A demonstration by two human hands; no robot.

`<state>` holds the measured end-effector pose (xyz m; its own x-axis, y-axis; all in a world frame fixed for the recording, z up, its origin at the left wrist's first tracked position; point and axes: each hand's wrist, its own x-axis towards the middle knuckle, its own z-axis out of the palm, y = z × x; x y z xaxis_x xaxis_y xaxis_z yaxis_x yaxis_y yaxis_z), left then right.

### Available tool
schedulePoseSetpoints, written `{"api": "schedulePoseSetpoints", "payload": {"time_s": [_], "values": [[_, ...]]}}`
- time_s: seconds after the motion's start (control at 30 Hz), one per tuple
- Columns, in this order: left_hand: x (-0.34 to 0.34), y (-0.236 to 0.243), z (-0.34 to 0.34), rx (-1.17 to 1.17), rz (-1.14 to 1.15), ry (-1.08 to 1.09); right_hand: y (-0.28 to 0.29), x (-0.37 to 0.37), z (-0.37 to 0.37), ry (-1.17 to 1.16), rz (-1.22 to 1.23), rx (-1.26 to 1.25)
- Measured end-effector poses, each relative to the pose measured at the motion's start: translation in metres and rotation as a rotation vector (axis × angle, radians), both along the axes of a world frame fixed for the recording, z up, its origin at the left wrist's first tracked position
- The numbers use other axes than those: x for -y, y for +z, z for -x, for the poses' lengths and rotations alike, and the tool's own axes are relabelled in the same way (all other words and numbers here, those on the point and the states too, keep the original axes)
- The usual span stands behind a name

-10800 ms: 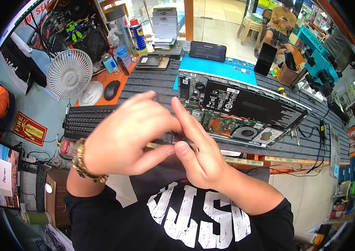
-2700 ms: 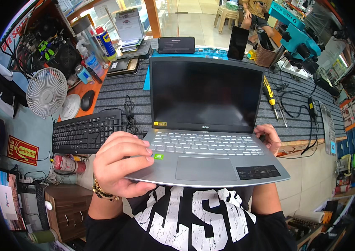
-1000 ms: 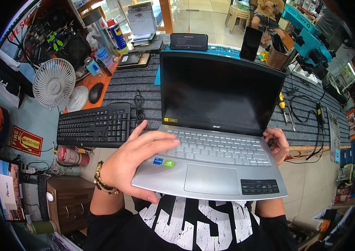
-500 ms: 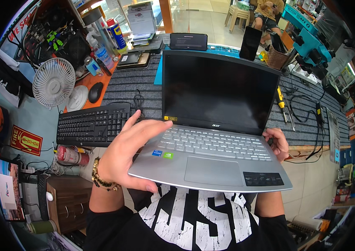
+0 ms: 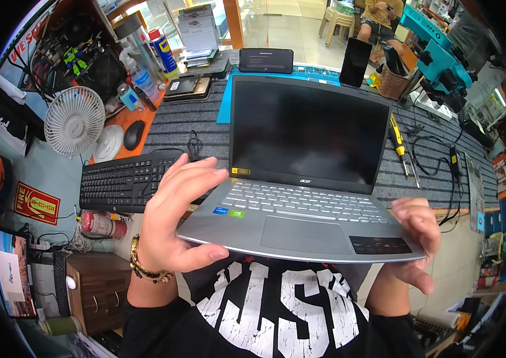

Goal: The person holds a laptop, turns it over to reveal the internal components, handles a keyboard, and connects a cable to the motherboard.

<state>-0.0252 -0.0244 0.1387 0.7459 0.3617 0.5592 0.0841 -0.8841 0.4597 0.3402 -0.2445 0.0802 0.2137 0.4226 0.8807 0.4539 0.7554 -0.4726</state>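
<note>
An open silver laptop (image 5: 305, 240) with a dark screen (image 5: 309, 131) faces me, its base tilted and its front edge off the table. At its left front corner my left hand (image 5: 163, 218) is closed round the edge, thumb along the front and fingers beside the keyboard; a beaded bracelet circles the wrist. My right hand (image 5: 418, 224) grips the right front corner, with fingers along the side and thumb below the edge. Both hands' undersides are partly hidden by the base. Blue, green and yellow stickers lie near the laptop's left side.
A black keyboard (image 5: 124, 182), mouse (image 5: 134, 135) and white fan (image 5: 74, 122) stand at left. Yellow-handled screwdriver (image 5: 397, 140) and cables lie at right, below a teal microscope (image 5: 443, 65). Behind the laptop are a propped phone (image 5: 266, 60) and a blue mat (image 5: 223, 107). Another person sits far back.
My right hand has moved from the laptop's right side near the hinge to its right front corner. The base now appears flatter to my view, and the screen has shifted slightly left.
</note>
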Motion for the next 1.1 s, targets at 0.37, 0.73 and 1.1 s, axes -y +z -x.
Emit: {"api": "schedulePoseSetpoints", "payload": {"time_s": [0.37, 0.73, 1.1], "values": [[0.010, -0.016, 0.056, -0.200, 0.384, 0.019, -0.004, 0.003, 0.007, -0.136, 0.078, -0.067], [0.003, -0.106, -0.012, -0.010, 0.477, 0.501, -0.003, 0.002, 0.006, -0.119, 0.097, -0.114], [-0.024, -0.131, -0.023, 0.111, 0.561, 0.397, -0.003, 0.003, 0.007, -0.093, 0.089, -0.134]]}}
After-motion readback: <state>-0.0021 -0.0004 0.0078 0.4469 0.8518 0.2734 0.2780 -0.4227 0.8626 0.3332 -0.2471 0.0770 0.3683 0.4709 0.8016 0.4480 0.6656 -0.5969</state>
